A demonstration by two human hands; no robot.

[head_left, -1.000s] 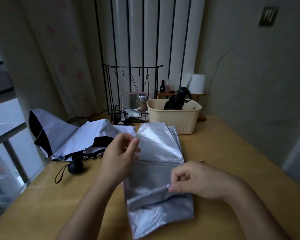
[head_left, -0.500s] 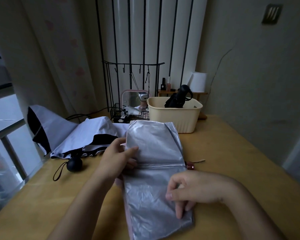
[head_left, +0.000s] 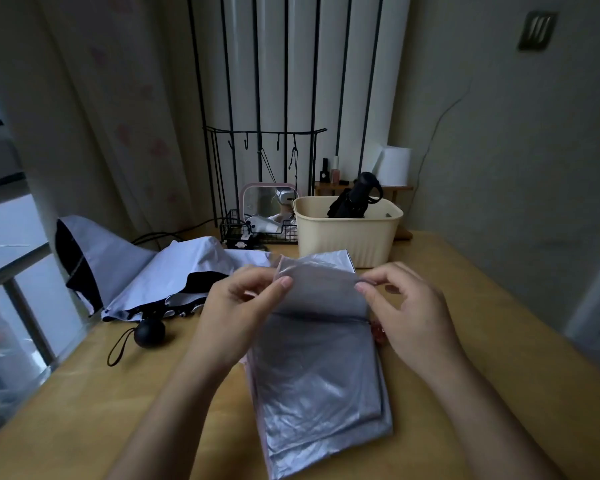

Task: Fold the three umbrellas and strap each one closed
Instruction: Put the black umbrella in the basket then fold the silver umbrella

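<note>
Here the left hand [head_left: 238, 315] and right hand [head_left: 411, 317] pinch the silver umbrella [head_left: 321, 382].

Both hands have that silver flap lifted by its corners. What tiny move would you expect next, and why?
Probably lay the lifted flap flat over the pleats. The left hand and right hand each pinch a corner of it, while the rest of the silver umbrella lies flat on the table.

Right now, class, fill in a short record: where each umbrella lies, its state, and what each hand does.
silver umbrella: flat on the table, loose, unstrapped
left hand: pinches its top panel's left corner
right hand: pinches that panel's right corner
white umbrella: spread loose on the table's left
black umbrella: bundled, leaning in the cream basket
</note>
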